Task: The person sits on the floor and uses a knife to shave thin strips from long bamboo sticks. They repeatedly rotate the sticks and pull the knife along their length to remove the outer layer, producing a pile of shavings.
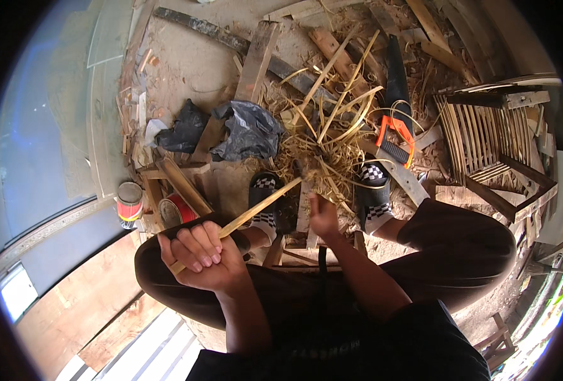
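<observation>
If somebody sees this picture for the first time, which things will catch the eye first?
Probably the left hand, low in the middle, shut on a long bamboo strip that slants up toward the right hand. Beyond the hands lies a tangle of pale bamboo shavings, and to its right a hand saw with a bright orange handle.

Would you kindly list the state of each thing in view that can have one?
left hand: closed around the bamboo strip.
right hand: closed low between the feet; what it grips is unclear.
bamboo strip: held slanted, its far end toward the shavings.
handsaw: lying flat on the ground, unheld.
red can: open, tipped on its side.
black plastic bag: crumpled on the ground.
slatted wooden frame: unfinished, resting on the ground.
</observation>
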Tool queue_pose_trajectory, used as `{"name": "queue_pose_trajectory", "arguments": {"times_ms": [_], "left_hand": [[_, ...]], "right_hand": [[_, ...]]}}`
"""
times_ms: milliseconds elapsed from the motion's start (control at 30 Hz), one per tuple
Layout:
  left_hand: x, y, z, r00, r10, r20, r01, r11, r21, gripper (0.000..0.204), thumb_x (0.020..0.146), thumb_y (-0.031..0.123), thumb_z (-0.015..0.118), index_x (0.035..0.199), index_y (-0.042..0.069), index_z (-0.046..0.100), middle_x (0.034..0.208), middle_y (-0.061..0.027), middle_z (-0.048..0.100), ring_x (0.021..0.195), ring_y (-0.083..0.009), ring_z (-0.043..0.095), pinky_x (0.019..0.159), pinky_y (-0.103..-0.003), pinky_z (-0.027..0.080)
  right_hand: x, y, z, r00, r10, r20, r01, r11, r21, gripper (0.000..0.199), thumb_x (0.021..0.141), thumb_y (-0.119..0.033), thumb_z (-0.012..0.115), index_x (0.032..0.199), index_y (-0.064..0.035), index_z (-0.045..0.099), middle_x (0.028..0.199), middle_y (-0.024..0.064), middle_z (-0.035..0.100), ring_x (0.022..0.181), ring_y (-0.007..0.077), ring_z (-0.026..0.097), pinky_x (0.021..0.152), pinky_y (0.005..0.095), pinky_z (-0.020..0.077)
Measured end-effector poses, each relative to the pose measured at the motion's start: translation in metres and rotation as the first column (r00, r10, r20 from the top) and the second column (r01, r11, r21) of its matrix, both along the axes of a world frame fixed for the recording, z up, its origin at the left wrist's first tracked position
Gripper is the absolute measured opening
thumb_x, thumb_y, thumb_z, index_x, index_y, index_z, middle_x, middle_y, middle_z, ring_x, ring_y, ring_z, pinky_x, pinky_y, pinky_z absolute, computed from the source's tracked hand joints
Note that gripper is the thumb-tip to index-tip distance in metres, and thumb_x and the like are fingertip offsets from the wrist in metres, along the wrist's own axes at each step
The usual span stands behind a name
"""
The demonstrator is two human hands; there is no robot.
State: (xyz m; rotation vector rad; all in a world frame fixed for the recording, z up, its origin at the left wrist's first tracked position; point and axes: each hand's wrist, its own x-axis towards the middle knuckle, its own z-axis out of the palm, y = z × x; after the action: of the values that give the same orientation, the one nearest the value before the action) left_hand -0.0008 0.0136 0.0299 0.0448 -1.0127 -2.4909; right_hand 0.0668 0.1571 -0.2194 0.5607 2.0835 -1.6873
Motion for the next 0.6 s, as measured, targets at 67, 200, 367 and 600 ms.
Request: {"name": "queue_pose_trajectory", "arguments": {"times_ms": [67, 200, 367, 600], "left_hand": [[0.001, -0.007, -0.001, 1.000, 0.013, 0.002, -0.013, 1.000, 0.005, 0.055, 0.107, 0.017, 0.026, 0.052, 0.016, 0.036, 0.047, -0.0013, 0.035, 0.040, -0.0116, 0.030, 0.048, -0.026, 0.032], [0.003, -0.001, 0.001, 1.000, 0.023, -0.009, -0.024, 1.000, -0.016, 0.054, 0.106, 0.016, 0.027, 0.053, 0.016, 0.036, 0.047, -0.0016, 0.035, 0.040, -0.0115, 0.031, 0.048, -0.026, 0.032], [0.000, -0.006, -0.004, 1.000, 0.007, 0.010, -0.007, 1.000, -0.027, 0.055, 0.106, 0.016, 0.025, 0.053, 0.016, 0.037, 0.047, -0.0019, 0.035, 0.040, -0.0119, 0.031, 0.049, -0.026, 0.033], [0.005, 0.005, 0.001, 1.000, 0.008, -0.002, -0.009, 0.999, -0.041, 0.056, 0.107, 0.017, 0.024, 0.052, 0.016, 0.036, 0.047, -0.0018, 0.035, 0.040, -0.0122, 0.030, 0.049, -0.026, 0.033]], "right_hand": [[-0.001, 0.004, -0.005, 0.998, 0.047, -0.032, -0.043, 0.991, 0.127, 0.048, 0.105, -0.042, 0.045, 0.091, 0.0015, 0.061, 0.068, 0.0240, 0.060, 0.063, 0.0411, 0.061, 0.061, 0.0460, 0.0478], [-0.002, -0.002, 0.018, 0.995, 0.081, -0.061, -0.081, 0.997, -0.008, 0.042, 0.103, -0.040, 0.047, 0.095, -0.0012, 0.062, 0.069, 0.0244, 0.061, 0.066, 0.0418, 0.065, 0.061, 0.0478, 0.0490], [0.008, 0.012, -0.023, 0.993, 0.117, -0.003, -0.115, 0.977, 0.178, 0.038, 0.103, -0.039, 0.050, 0.104, -0.0039, 0.065, 0.073, 0.0228, 0.065, 0.073, 0.0401, 0.068, 0.067, 0.0476, 0.0505], [-0.003, 0.009, 0.031, 0.924, 0.259, -0.281, -0.242, 0.966, 0.094, 0.043, 0.103, -0.042, 0.047, 0.103, -0.0029, 0.064, 0.077, 0.0258, 0.066, 0.078, 0.0410, 0.069, 0.067, 0.0515, 0.0513]]}}
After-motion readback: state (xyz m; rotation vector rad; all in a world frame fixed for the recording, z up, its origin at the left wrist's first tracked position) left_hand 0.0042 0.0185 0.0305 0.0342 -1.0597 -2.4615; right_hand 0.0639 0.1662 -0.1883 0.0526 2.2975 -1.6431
